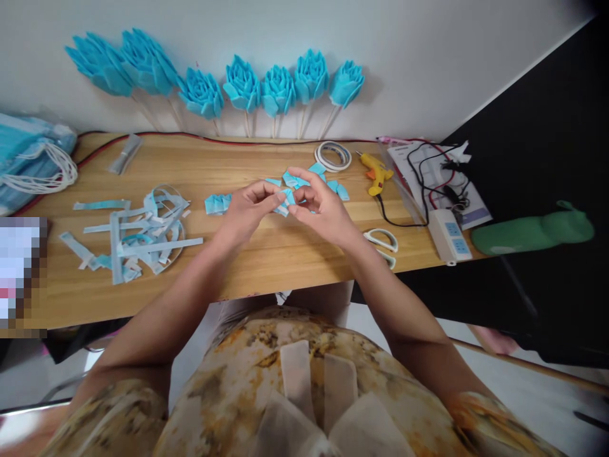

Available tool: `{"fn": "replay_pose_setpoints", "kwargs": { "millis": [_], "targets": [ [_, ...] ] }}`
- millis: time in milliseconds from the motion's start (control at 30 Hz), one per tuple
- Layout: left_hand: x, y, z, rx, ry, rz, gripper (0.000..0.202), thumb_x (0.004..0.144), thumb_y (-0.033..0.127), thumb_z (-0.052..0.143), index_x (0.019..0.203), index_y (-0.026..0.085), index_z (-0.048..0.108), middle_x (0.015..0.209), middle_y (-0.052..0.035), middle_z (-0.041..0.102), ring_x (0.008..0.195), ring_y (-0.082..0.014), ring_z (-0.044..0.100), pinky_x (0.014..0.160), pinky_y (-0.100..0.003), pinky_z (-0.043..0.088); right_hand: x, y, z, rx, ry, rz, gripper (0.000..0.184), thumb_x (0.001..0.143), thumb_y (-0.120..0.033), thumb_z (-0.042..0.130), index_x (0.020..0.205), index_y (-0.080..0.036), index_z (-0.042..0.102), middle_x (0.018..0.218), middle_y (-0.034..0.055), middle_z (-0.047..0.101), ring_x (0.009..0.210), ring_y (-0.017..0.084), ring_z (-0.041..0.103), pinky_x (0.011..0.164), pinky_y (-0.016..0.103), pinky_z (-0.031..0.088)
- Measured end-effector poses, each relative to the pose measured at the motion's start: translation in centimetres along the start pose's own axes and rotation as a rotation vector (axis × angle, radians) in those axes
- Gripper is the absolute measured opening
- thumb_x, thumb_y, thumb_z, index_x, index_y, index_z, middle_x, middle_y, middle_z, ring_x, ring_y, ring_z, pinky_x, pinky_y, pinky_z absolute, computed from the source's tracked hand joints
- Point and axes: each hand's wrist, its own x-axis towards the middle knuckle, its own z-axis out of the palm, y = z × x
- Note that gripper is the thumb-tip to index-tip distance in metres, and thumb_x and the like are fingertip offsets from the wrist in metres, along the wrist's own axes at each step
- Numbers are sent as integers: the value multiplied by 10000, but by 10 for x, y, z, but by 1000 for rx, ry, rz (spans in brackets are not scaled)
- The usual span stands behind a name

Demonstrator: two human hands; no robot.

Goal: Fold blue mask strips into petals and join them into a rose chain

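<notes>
Between my two hands is a small folded piece of blue mask fabric (288, 198). My left hand (254, 206) pinches its left side between thumb and fingers. From the right, my right hand (320, 200) grips the same piece with thumb and fingertips, its index finger raised. More folded blue fabric pieces (339, 189) lie on the table behind and beside my right hand. Next to my left hand rests another pleated blue piece (217, 204). Parts of the pieces behind my fingers are hidden.
Blue fabric flowers (278, 92) on sticks lean along the wall. Cut strips (143, 235) lie at left near stacked masks (28, 158). Tape rolls (333, 156), a yellow glue gun (375, 174), scissors (383, 241), a power strip (450, 236) and a green bottle (528, 233) are at right.
</notes>
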Motion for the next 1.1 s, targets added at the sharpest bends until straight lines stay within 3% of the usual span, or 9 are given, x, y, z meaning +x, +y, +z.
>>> {"fn": "replay_pose_setpoints", "kwargs": {
  "millis": [200, 333, 467, 600, 733, 900, 1000, 1100],
  "targets": [
    [1, 1, 1, -66, -4, -72, 112, 773, 267, 750, 705, 206, 686, 721, 2, 642, 693, -126, 570, 721, -284, 489, 4, 6, 2, -7, 28, -14, 558, 859, -263, 644, 1406, -250, 534, 856, -32, 635, 822, 131, 616, 766, 280, 536],
    [5, -1, -4, -176, 5, -122, 144, 740, 285, 769, 683, 199, 669, 713, -1, 630, 696, -126, 574, 709, -283, 490, 6, 11, 0, 36, 5, -7, 576, 853, -242, 630, 1422, -253, 543, 928, -11, 672, 870, 136, 638, 828, 302, 552],
    [8, -1, -8, -235, 71, -116, 169, 705, 272, 806, 669, 188, 665, 694, 10, 635, 677, -110, 568, 686, -256, 477, 8, 12, -5, 147, -51, 52, 562, 884, -372, 669, 1424, -252, 572, 1094, 39, 736, 986, 165, 683, 944, 363, 562],
    [7, -1, -6, -244, 85, -97, 175, 712, 283, 819, 678, 181, 681, 703, 4, 662, 680, -113, 583, 698, -255, 488, 12, 10, -6, 215, -56, 109, 455, 913, -472, 670, 1300, -234, 683, 1186, 63, 755, 1068, 195, 703, 1017, 397, 547],
    [8, -5, -6, -267, 110, -99, 151, 721, 264, 824, 687, 178, 705, 709, 3, 672, 680, -108, 589, 693, -246, 488, 14, 20, -2, 149, -34, 77, 371, 928, -475, 647, 1173, -213, 742, 1077, 47, 778, 955, 167, 709, 926, 340, 558],
    [9, -7, -7, -261, 127, -116, 136, 729, 245, 836, 692, 177, 724, 721, 2, 679, 689, -101, 591, 685, -233, 482, 12, 49, -11, -78, -50, 12, 348, 942, -478, 609, 1057, -197, 778, 819, 17, 756, 689, 126, 608, 666, 275, 478],
    [9, -6, -6, -235, 149, -130, 131, 739, 240, 836, 694, 182, 727, 730, 5, 683, 685, -98, 584, 683, -236, 481, 16, 58, -29, -120, 55, 29, 334, 936, -462, 608, 943, -175, 778, 685, 2, 692, 628, 119, 580, 628, 272, 452],
    [8, -5, -5, -187, 159, -119, 129, 744, 239, 837, 690, 185, 733, 726, 5, 688, 685, -102, 579, 687, -245, 477, 23, 49, -39, -74, 160, 29, 341, 950, -479, 596, 931, -183, 764, 695, -1, 668, 634, 112, 585, 621, 260, 464]
  ]
}}
